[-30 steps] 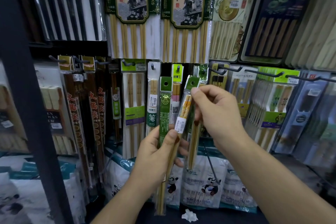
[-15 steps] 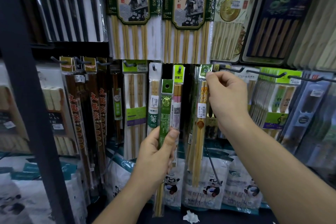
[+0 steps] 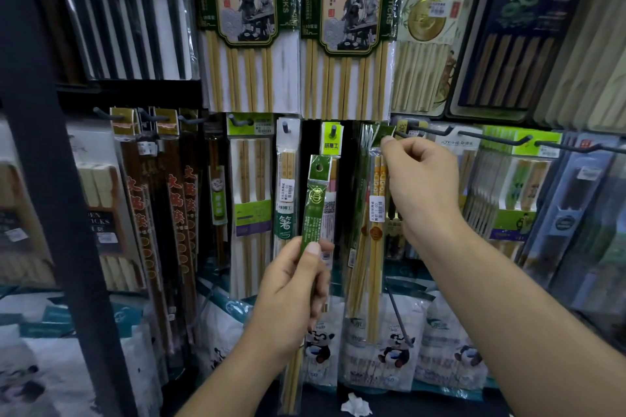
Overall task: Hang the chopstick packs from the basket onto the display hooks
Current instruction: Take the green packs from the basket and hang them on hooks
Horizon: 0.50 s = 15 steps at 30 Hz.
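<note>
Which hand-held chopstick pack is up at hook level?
The clear pack of yellow printed chopsticks, its green header pinched by the right hand beside a dark metal hook. The green-sleeved pack in the left hand sits lower, hole free.

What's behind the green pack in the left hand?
A hanging pack with a lime header, on its hook; its QR label shows right of the green pack. Its lower part is hidden by the green pack and the left hand.

A dark upright post (image 3: 50, 179) stands left; panda-printed bags (image 3: 393, 355) line the bottom.
</note>
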Motion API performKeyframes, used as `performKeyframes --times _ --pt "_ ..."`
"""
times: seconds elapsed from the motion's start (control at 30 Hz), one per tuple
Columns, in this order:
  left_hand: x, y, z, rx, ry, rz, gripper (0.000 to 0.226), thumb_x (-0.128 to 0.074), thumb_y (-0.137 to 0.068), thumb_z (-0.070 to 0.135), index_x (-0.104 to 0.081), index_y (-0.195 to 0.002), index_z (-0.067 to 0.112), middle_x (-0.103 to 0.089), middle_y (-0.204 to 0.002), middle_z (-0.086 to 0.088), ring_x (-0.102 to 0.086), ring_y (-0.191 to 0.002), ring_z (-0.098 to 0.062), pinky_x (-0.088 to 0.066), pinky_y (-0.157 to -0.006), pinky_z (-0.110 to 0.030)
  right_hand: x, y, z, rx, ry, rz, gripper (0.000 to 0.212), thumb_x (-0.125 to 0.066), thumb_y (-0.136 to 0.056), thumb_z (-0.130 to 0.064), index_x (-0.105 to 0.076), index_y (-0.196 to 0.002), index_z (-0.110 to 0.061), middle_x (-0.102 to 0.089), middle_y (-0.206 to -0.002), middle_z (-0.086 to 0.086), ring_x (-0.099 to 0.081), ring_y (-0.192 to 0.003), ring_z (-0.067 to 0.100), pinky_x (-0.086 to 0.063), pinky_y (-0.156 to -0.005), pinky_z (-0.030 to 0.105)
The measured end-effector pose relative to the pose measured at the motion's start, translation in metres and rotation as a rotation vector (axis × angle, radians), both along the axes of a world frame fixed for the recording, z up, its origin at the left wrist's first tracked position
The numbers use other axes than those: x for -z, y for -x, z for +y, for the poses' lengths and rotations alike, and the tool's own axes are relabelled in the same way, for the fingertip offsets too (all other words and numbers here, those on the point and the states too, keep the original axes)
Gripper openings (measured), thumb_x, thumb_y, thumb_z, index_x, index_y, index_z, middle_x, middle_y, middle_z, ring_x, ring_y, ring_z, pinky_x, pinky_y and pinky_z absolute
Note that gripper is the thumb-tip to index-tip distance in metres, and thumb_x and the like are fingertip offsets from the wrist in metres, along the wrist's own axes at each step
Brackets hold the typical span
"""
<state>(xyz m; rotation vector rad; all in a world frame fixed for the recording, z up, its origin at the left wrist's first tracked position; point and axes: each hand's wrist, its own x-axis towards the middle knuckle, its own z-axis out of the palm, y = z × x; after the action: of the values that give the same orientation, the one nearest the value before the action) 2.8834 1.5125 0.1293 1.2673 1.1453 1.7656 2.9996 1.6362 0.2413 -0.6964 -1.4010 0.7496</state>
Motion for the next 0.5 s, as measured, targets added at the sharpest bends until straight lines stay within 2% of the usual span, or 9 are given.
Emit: performKeyframes --times 0.1,0.2,0.3,0.5 --pt "-0.0004 -0.0013 0.0 -0.007 0.001 0.004 0.026 -0.05 -0.09 0.051 -0.07 -0.095 0.035 -0.053 -0.064 0.004 -0.043 -0.049 -0.009 -0.034 -0.041 -0.025 -0.0004 0.0007 -0.0003 0.005 0.0 0.01 0.04 -0.062 -0.099 -0.022 -0.053 -0.07 0.005 -0.04 -0.052 -0.008 -0.046 -0.063 0.01 -0.043 -0.077 0.011" --pt "-0.0007 -0.0019 0.0 -0.011 0.0 0.004 0.026 -0.049 -0.092 0.05 -0.069 -0.094 0.033 -0.052 -0.063 0.004 -0.043 -0.049 -0.01 -0.034 -0.041 -0.025 -0.0014 0.0007 -0.0023 -0.01 0.0 0.017 0.042 -0.06 -0.1 -0.02 -0.05 -0.067 0.003 -0.037 -0.052 -0.006 -0.044 -0.062 0.012 -0.045 -0.084 0.015" --pt "-0.0006 -0.0025 -0.0001 -0.009 -0.004 0.009 0.026 -0.049 -0.092 0.049 -0.069 -0.093 0.033 -0.052 -0.063 0.004 -0.044 -0.049 -0.01 -0.035 -0.041 -0.024 -0.0035 0.0004 -0.0056 -0.039 0.024 0.004 0.045 -0.056 -0.102 -0.022 -0.043 -0.06 -0.013 -0.031 -0.046 -0.012 -0.03 -0.049 0.01 -0.048 -0.089 0.022" --pt "0.0002 -0.0029 0.0011 -0.007 -0.013 0.005 0.026 -0.05 -0.092 0.049 -0.069 -0.094 0.032 -0.053 -0.063 0.004 -0.043 -0.048 -0.01 -0.035 -0.041 -0.024 -0.0034 0.0003 -0.0015 0.044 -0.053 -0.076 0.05 -0.056 -0.101 -0.023 -0.039 -0.055 -0.018 -0.033 -0.043 -0.013 -0.031 -0.044 0.005 -0.04 -0.069 0.003"
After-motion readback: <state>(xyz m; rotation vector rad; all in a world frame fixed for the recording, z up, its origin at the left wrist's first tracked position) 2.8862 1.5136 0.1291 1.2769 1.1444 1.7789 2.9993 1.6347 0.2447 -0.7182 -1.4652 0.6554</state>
